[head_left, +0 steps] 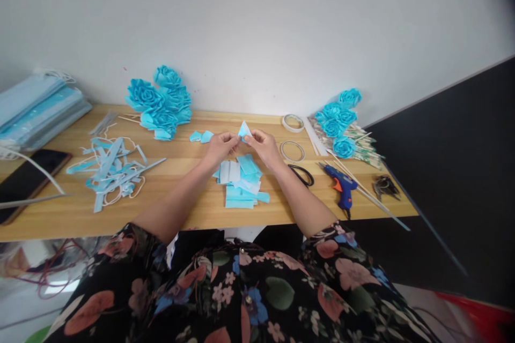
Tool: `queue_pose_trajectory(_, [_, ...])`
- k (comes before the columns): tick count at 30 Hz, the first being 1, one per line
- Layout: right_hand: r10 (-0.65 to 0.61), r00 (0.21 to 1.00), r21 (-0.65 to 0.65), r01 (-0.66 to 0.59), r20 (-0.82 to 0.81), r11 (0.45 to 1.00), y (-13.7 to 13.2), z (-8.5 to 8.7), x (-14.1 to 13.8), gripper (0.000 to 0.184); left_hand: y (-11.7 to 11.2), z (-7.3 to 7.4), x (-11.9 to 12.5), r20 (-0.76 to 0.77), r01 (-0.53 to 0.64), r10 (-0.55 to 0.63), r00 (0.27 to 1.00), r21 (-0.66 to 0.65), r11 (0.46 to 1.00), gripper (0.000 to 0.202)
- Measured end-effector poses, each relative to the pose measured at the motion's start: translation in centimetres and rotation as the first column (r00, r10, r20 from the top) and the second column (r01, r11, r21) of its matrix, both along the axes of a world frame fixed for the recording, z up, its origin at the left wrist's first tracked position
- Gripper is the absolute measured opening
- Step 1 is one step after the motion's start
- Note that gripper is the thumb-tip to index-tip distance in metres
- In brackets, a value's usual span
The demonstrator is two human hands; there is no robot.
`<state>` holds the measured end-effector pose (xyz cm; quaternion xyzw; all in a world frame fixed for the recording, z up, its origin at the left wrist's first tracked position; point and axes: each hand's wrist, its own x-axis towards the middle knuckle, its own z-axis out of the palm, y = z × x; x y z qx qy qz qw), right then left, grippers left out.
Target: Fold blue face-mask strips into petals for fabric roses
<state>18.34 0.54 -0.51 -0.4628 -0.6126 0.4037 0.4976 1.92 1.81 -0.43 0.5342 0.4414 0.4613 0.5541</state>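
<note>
Between my two hands is a small piece of light blue mask fabric [243,130], folded to a point at the top. My left hand [223,146] pinches its lower left side, and my right hand [262,146] pinches the lower right. Just below the hands lies a loose pile of cut blue and white fabric pieces [242,182]. Two small folded blue pieces [201,136] rest on the table beside my left hand. Black-handled scissors [301,175], only their loops showing, lie near my right forearm.
Blue fabric roses stand at the left [161,102] and right [338,118]. Trimmed strips [115,169], a phone [32,182] and stacked masks [38,107] lie left. To the right are tape rolls [293,123], a blue glue gun [341,187], sticks [368,150] and a black clip [385,187].
</note>
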Motion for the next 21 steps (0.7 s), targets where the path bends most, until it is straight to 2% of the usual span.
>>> queue_pose_trajectory(7, [-0.146,0.989,0.041,0.145,0.004,0.989,-0.08,0.17,-0.04,0.031,-0.26,0.28,0.15,0.0,0.039,-0.039,0.999,0.012,0.999,0.031])
queue_pose_trajectory(15, [-0.181,0.984,0.058,0.181,-0.005,0.982,0.12,0.39,0.28,0.034,-0.17,0.09,-0.01,0.0,0.116,-0.116,0.993,-0.023,0.993,0.028])
queue_pose_trajectory(21, [-0.17,0.985,0.056,0.17,-0.01,0.984,-0.06,0.61,0.16,0.032,0.12,-0.26,-0.09,0.03,0.089,-0.088,0.996,-0.025,0.996,0.048])
